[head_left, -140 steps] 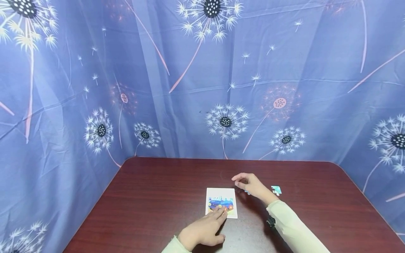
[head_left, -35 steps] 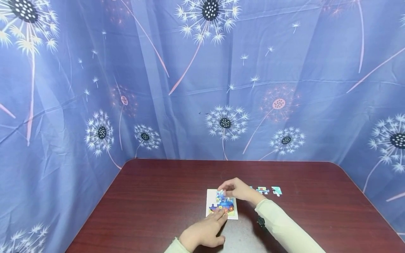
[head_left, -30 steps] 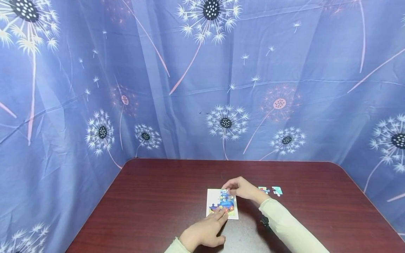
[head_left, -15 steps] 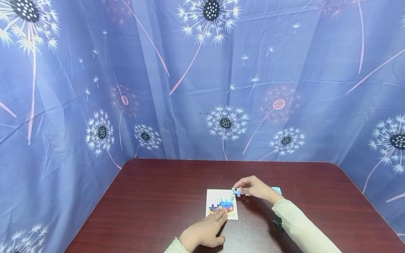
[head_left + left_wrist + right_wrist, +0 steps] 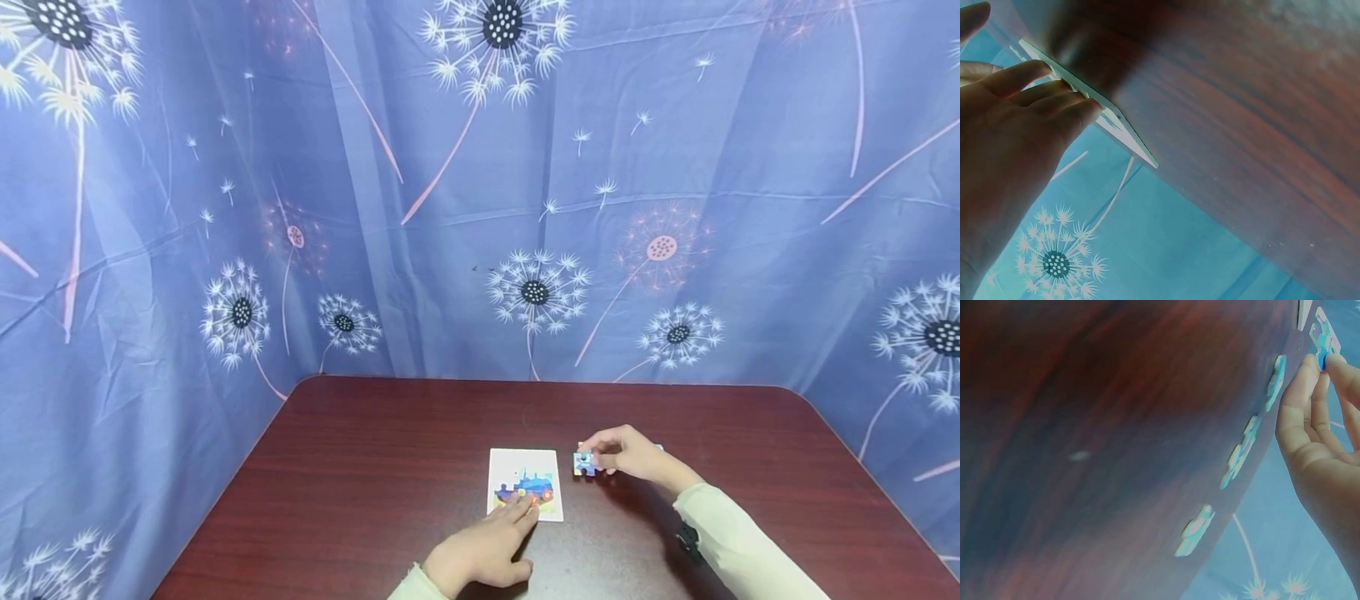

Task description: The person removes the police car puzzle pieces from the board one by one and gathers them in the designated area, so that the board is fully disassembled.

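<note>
My left hand (image 5: 487,542) rests with straight fingers on the lower part of a small white puzzle board (image 5: 501,461). A partly assembled picture (image 5: 536,483) of a blue vehicle lies in its frame; my fingertips cover some of it. In the left wrist view those fingers (image 5: 1075,115) lie along the board (image 5: 1138,147). To the right of the board, my right hand (image 5: 637,457) pinches a blue-and-white jigsaw piece (image 5: 583,464) between thumb and fingers. The right wrist view shows this piece (image 5: 1324,339) held up off the table.
Loose jigsaw pieces lie in a row on the dark red wooden table (image 5: 375,467): a near one (image 5: 1196,531), a middle one (image 5: 1239,451) and a far one (image 5: 1275,382). In the head view my right hand mostly hides them. A blue dandelion-print curtain (image 5: 450,250) hangs behind the table.
My right hand was over the board's top part with the piece; it has moved right, off the board, still pinching it. My left hand has stayed in place.
</note>
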The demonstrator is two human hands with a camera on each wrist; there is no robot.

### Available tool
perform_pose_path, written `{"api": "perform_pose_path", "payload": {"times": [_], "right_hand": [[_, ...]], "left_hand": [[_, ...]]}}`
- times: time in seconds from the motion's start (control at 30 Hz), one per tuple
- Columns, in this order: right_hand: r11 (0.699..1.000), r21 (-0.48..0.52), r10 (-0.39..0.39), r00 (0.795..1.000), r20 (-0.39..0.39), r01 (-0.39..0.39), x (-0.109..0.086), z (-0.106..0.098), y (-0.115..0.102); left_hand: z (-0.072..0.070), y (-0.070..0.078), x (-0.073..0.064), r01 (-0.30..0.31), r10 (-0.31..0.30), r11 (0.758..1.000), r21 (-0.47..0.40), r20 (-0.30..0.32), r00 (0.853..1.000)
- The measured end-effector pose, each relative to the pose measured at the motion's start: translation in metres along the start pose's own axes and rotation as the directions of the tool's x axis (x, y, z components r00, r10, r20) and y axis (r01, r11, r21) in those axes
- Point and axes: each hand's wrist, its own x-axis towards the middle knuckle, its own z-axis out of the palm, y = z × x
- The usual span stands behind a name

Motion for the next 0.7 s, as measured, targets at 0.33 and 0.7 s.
{"api": "perform_pose_path", "payload": {"times": [0.33,0.7], "right_hand": [[1.0,0.01,0.019,0.999,0.026,-0.019,-0.013,0.0,0.011],[0.999,0.048,0.016,1.0,0.003,-0.016,-0.016,0.004,0.012]], "left_hand": [[0.0,0.001,0.0,0.003,-0.003,1.0,0.002,0.004,1.0],[0.001,0.001,0.001,-0.002,0.002,1.0,-0.01,-0.003,1.0]]}}
